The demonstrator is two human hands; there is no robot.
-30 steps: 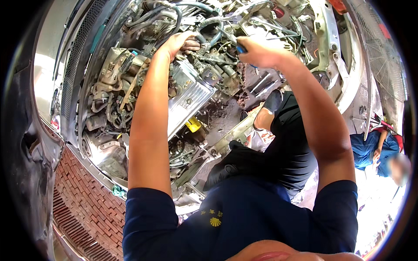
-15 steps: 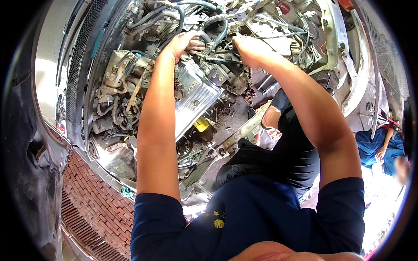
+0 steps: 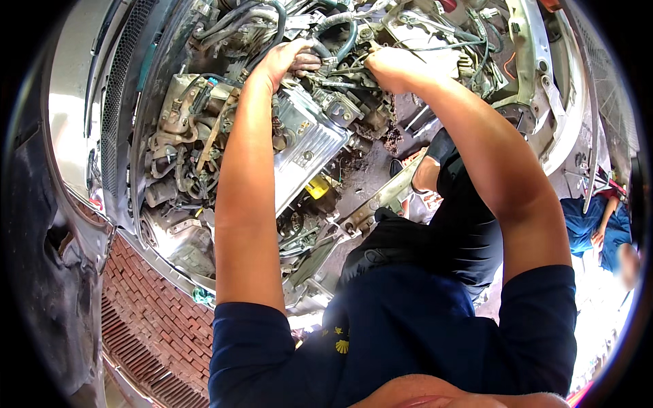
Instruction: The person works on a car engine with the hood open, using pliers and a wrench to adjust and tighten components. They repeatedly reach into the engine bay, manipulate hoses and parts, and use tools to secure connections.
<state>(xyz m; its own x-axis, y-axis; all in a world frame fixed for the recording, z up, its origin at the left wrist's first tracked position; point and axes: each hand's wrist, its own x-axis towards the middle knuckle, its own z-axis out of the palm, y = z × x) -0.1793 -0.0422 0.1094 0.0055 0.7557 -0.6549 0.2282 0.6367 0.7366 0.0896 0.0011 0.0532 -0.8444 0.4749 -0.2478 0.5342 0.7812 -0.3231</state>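
Observation:
Both my arms reach into a car's open engine bay. My left hand (image 3: 291, 60) is closed at the near end of a dark hose (image 3: 320, 47), its fingers curled down among the parts; what they grip is hidden. Just to the right, my right hand (image 3: 391, 68) is closed too, beside thin cables and metal fittings, and I cannot make out what it holds. Between the hands lies a cluster of hoses and a connector. Below my left hand sits a silver ribbed metal cover (image 3: 309, 146), next to a dirty metal housing (image 3: 340, 109).
Greasy engine parts (image 3: 180, 136) fill the left of the bay. A yellow cap (image 3: 317, 186) shows under the silver cover. The car's front crossbar (image 3: 367, 207) runs close to my legs. Red brick paving (image 3: 146, 306) lies at lower left. Another person (image 3: 592, 224) is at far right.
The view has shifted slightly, so the engine bay sits a little higher in the picture. Both hands stay at the same spots among the hoses, with hardly any change in grip.

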